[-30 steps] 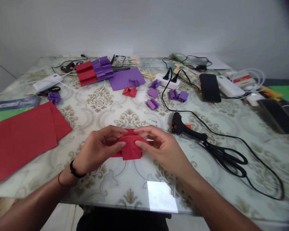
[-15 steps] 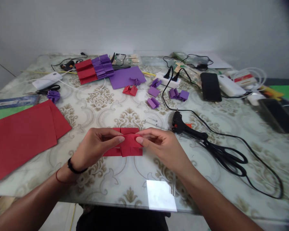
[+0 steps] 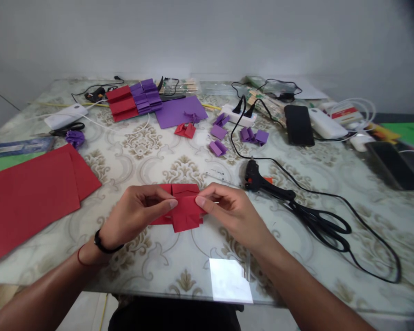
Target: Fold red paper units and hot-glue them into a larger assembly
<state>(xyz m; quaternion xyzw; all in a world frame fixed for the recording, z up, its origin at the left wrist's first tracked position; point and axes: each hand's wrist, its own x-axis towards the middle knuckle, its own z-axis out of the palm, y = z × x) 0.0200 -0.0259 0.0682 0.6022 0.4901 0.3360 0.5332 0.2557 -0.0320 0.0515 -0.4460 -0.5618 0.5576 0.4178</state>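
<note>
A folded red paper piece [image 3: 182, 211] lies near the front middle of the glass table [image 3: 179, 266]. My left hand [image 3: 134, 218] pinches its left side with thumb and forefinger. My right hand [image 3: 229, 211] pinches its right side the same way. The near flap of the paper hangs tilted below my fingertips. A black band and a red thread circle my left wrist.
Large red sheets [image 3: 27, 193] lie at left. A black glue gun [image 3: 262, 184] and black scissors [image 3: 324, 225] lie right of my hands, with a cord looping round. Small purple folds [image 3: 219, 147], a red fold [image 3: 185, 130], a purple sheet [image 3: 179, 111], phones [image 3: 298, 124] and a power strip [image 3: 238, 116] sit further back.
The paper piece was unfolded flatter half a second ago. Now its near flap has dropped and tilted. Both hands stay pinched on it, almost in the same place.
</note>
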